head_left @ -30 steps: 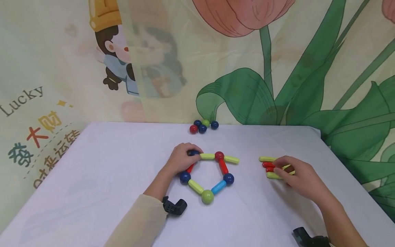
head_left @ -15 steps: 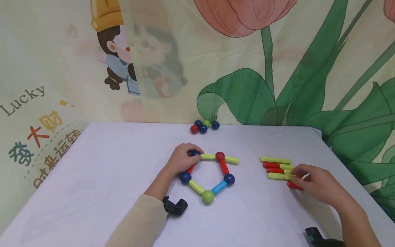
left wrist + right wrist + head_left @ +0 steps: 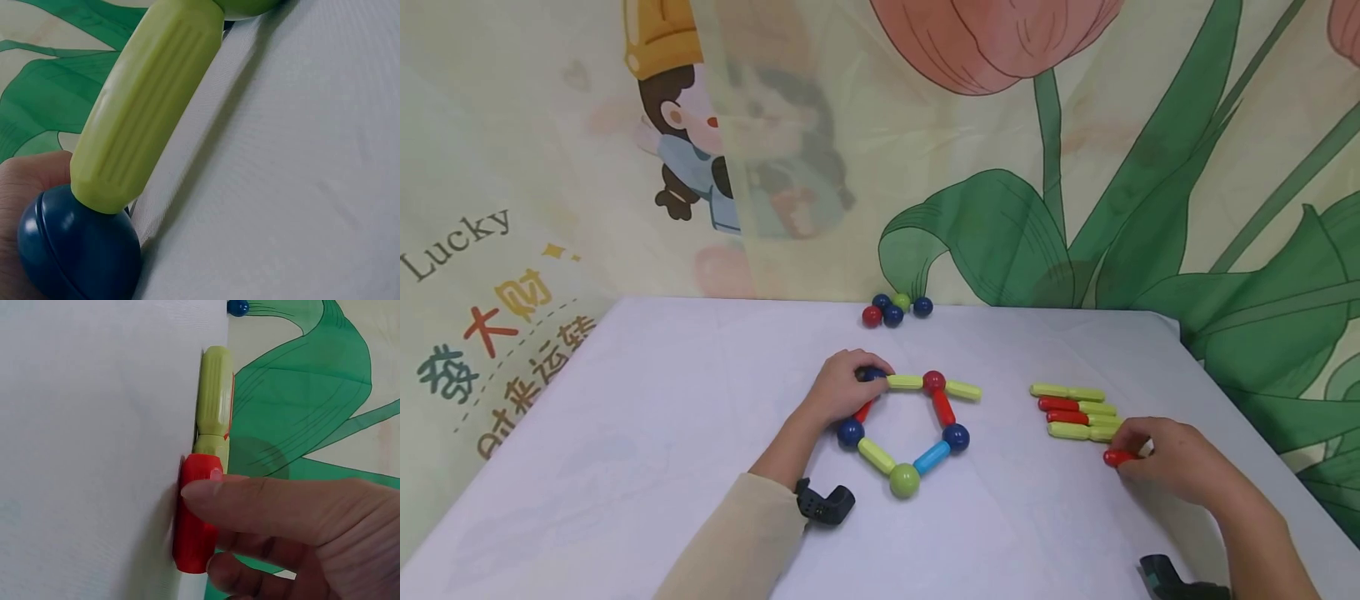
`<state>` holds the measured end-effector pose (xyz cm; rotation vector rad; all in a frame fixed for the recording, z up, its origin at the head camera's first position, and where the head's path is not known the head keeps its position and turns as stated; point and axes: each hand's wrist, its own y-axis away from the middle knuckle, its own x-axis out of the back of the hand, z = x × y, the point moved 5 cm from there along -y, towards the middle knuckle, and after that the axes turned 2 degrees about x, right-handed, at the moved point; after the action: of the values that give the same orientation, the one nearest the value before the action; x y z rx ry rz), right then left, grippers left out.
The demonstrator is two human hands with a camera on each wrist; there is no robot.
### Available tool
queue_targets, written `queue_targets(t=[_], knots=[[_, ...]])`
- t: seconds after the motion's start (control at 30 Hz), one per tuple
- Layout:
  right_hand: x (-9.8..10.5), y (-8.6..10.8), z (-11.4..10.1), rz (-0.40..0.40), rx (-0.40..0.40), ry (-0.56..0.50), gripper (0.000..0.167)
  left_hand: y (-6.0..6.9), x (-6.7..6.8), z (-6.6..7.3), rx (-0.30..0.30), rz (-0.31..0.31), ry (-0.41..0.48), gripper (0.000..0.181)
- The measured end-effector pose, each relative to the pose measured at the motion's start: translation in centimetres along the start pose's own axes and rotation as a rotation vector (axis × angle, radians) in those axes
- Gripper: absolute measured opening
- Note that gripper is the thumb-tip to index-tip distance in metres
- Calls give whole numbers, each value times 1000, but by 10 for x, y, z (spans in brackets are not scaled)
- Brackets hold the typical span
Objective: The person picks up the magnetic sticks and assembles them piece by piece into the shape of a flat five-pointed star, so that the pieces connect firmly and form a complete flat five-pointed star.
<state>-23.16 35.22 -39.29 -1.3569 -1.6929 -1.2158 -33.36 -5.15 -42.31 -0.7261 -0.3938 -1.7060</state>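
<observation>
A ring of coloured sticks and balls lies on the white table. My left hand (image 3: 838, 387) grips the dark blue ball (image 3: 871, 373) at the ring's upper left, mostly covering it. In the left wrist view a blue ball (image 3: 81, 244) meets a yellow-green stick (image 3: 150, 106). From the ring's red ball (image 3: 934, 382) another yellow-green stick (image 3: 963, 391) juts out to the right. My right hand (image 3: 1183, 461) pinches a short red stick (image 3: 199, 515) between thumb and fingers, just in front of a row of sticks (image 3: 1070, 432); its far end is hidden.
Beyond the ring, several loose balls (image 3: 892, 315) sit at the table's back edge, blue, red and green. The row at right has yellow-green sticks and red ones (image 3: 1063, 417). A printed cloth (image 3: 1000, 233) hangs behind the table (image 3: 715, 383).
My right hand has moved right and toward me, away from over the row, uncovering the sticks there, and now pinches the red stick. My left hand has stayed on the ring.
</observation>
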Motion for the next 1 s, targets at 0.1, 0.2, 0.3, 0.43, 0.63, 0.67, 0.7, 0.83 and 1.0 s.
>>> queue_targets(t=[0.1,0.2,0.3,0.43,0.63,0.67,0.7,0.83,1.0], knots=[[-2,1,0,-13,6,2,21,-1,-1,-1,-1,1,-5,20],[-1,2,-3,-15,43,10,21,-2,-2,-1,2,2,-12,20],[4,3,-9,11,74,22,23,-2,-1,-1,3,4,-15,20],[13,3,-22,98,141,38,23,-1,-1,-1,0,4,-16,20],[17,2,-48,193,225,16,24,0,-1,-1,1,9,-16,20],[17,1,-53,194,233,3,24,0,-1,-1,1,8,-15,20],[16,0,-58,193,240,-11,24,0,-2,-1,1,7,-13,20],[11,-8,-77,186,284,-72,23,0,-2,-1,-3,3,-14,20],[2,-18,-94,179,310,-94,24,-1,-2,-1,-7,10,-17,20]])
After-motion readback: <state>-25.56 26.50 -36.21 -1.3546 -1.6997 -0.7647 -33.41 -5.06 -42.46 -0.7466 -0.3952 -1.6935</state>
